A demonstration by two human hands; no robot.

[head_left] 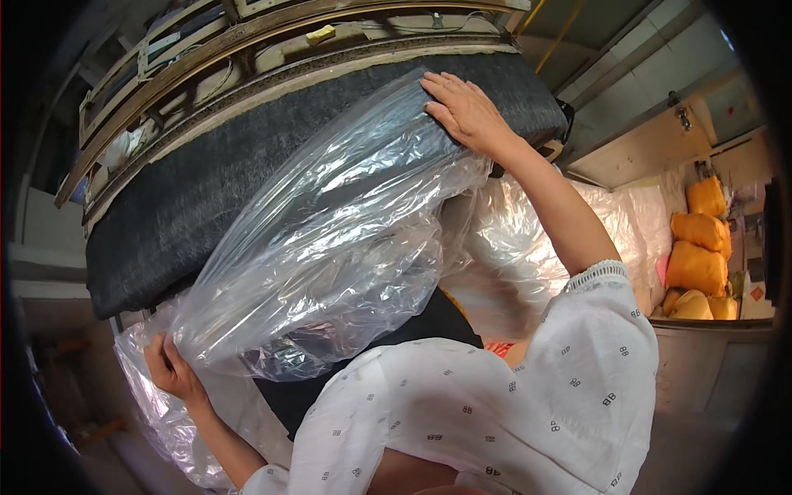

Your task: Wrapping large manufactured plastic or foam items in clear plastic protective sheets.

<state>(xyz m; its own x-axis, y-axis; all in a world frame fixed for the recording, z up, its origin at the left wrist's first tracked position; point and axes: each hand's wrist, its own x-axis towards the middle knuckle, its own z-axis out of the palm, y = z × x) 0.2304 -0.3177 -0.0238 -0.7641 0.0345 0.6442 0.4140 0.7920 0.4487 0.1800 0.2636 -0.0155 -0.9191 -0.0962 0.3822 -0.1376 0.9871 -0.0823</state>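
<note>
Workshop bg: wooden frame [206, 49] up top, grey tiled wall w/ orange sacks [697, 247] far right. Left hand [169, 369], fingers pinched on lower edge of clear plastic sheet [330, 239], which drapes over big dark upholstered panel [190, 206]; right hand [466, 111], fingers spread flat, presses sheet's top onto panel.

- A plastic bag [330, 239] drapes over the near face of a padded furniture base [206, 190].
- A wooden frame [247, 41] lies behind the base.
- Stuffed sacks [697, 247] pile up far right, behind wrapped cushions [528, 247].
</note>
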